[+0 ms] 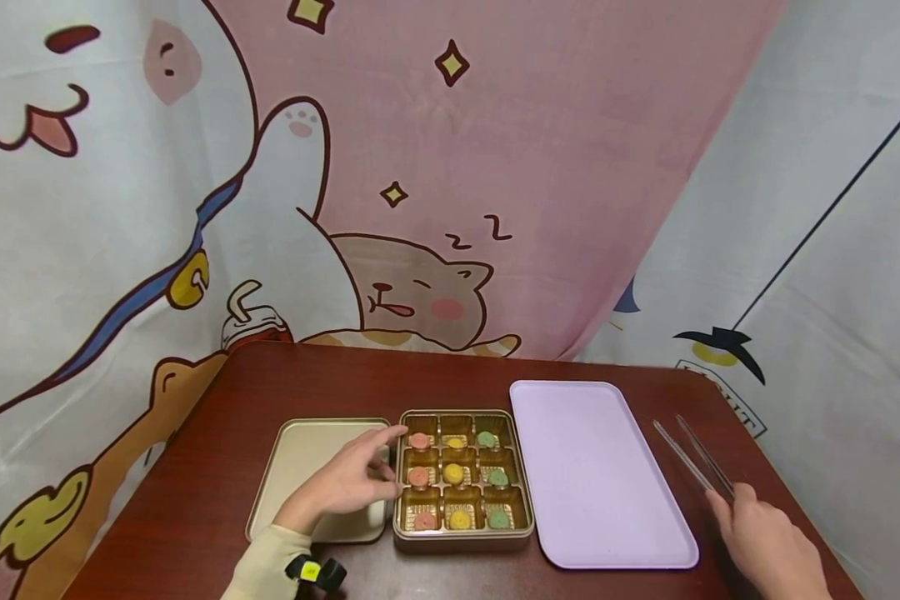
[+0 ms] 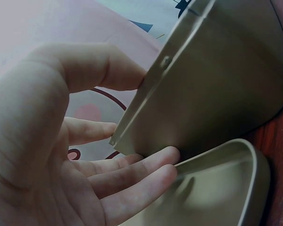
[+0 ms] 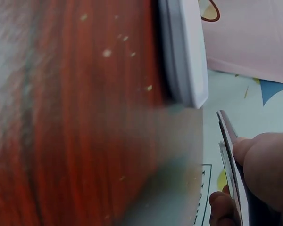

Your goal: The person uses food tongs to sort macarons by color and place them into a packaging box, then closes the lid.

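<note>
A gold square tin [image 1: 465,543] with a divided gold insert stands mid-table. Its compartments hold small round cookies: pink ones [image 1: 418,477] in the left column, yellow ones [image 1: 453,474] in the middle, green ones [image 1: 498,477] at the right. My left hand [image 1: 351,473] touches the tin's left side with thumb and fingertips, its fingers loosely bent; in the left wrist view they lie against the outer wall [image 2: 212,84]. At the far right my right hand [image 1: 774,540] grips metal tongs [image 1: 683,456], whose two arms stand apart with nothing between them.
The tin's gold lid [image 1: 311,442] lies flat left of the tin, partly under my left hand. A lilac tray [image 1: 592,475] lies between the tin and the tongs. The dark red wooden table [image 1: 195,500] meets a cartoon-printed cloth [image 1: 570,167] at the back.
</note>
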Motion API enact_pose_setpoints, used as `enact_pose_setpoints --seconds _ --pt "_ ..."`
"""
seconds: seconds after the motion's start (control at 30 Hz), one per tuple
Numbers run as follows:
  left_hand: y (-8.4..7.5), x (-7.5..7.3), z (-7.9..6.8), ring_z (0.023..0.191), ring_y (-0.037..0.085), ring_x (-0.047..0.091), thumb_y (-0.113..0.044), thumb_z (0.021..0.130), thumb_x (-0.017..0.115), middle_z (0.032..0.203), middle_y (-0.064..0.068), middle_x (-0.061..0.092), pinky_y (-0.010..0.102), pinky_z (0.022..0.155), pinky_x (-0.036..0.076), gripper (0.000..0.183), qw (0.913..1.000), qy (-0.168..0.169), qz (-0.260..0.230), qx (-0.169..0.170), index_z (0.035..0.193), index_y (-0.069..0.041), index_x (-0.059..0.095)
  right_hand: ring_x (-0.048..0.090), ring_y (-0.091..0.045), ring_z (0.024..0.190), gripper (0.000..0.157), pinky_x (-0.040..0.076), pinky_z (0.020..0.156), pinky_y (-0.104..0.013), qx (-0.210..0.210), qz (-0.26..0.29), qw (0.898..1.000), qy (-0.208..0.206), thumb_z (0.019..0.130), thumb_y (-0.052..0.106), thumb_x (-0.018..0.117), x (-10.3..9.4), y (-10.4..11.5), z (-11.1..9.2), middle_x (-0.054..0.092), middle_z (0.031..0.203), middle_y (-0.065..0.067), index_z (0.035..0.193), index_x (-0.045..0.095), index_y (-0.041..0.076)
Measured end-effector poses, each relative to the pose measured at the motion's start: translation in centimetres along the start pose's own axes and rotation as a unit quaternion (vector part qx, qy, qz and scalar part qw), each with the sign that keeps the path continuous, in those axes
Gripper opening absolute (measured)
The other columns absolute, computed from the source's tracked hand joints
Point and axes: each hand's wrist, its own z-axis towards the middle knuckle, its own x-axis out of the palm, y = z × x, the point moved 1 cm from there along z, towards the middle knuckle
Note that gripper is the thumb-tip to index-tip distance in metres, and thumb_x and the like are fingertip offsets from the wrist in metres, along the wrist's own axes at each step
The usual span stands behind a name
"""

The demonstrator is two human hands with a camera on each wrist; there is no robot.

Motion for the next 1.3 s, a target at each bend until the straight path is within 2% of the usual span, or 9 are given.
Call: enact_pose_setpoints --seconds 0.23,0.47,0.6,0.83,1.1,1.3 --pt "0.0 0.0 0.0 0.091 0.017 0.071 -0.012 0.081 0.083 0.140 0.019 0.056 0.041 0.088 0.058 0.088 1.0000 0.003 -0.005 0.000 0.158 -0.002 0.042 0.063 -0.035 0.063 0.053 0.053 0.057 -0.055 0.046 -0.015 0.999 0.013 0.106 0.034 0.057 0.7 -1.1 0.6 0.060 0.073 -0.021 0.108 0.045 -0.018" --pt "0.0 0.0 0.0 0.091 0.016 0.071 -0.012 0.081 0.083 0.141 0.020 0.055 0.040 0.086 0.059 0.088 1.0000 0.005 -0.005 -0.001 0.158 -0.002 0.041 0.058 -0.030 0.059 0.050 0.050 0.054 -0.050 0.046 -0.019 0.998 0.035 0.108 0.037 0.054 1.2 -1.9 0.8 0.057 0.068 -0.016 0.096 0.045 -0.011" --pt "0.0 0.0 0.0 0.091 0.016 0.071 -0.013 0.080 0.083 0.142 0.020 0.055 0.041 0.086 0.059 0.089 1.0000 0.005 -0.003 -0.002 0.158 -0.003 0.042 0.058 -0.030 0.057 0.048 0.049 0.053 -0.048 0.051 -0.026 0.998 0.033 0.108 0.035 0.053 1.3 -1.8 0.8 0.056 0.066 -0.016 0.091 0.044 -0.009" --pt "0.0 -0.1 -0.1 0.091 0.015 0.071 -0.013 0.080 0.084 0.143 0.020 0.054 0.041 0.087 0.058 0.089 1.0000 0.004 -0.001 -0.003 0.158 -0.003 0.042 0.062 -0.035 0.059 0.048 0.053 0.055 -0.053 0.059 -0.055 0.996 0.027 0.109 0.034 0.052 1.0 -1.3 1.0 0.058 0.066 -0.017 0.090 0.045 -0.010" --pt "0.3 0.1 0.0 0.090 0.013 0.070 -0.014 0.079 0.084 0.142 0.019 0.055 0.042 0.089 0.057 0.090 1.0000 0.000 0.004 -0.003 0.158 -0.004 0.042 0.063 -0.043 0.062 0.048 0.054 0.056 -0.057 0.063 -0.065 0.996 0.006 0.109 0.031 0.052 1.0 -0.7 1.0 0.054 0.070 -0.022 0.086 0.043 -0.010" --pt "0.3 0.1 -0.1 0.090 0.010 0.070 -0.015 0.080 0.084 0.145 0.021 0.054 0.037 0.086 0.058 0.090 1.0000 0.001 -0.006 -0.007 0.159 -0.005 0.041 0.062 -0.045 0.063 0.049 0.054 0.057 -0.058 0.068 -0.069 0.995 0.001 0.109 0.031 0.052 1.2 -0.5 1.0 0.050 0.073 -0.025 0.087 0.041 -0.011"
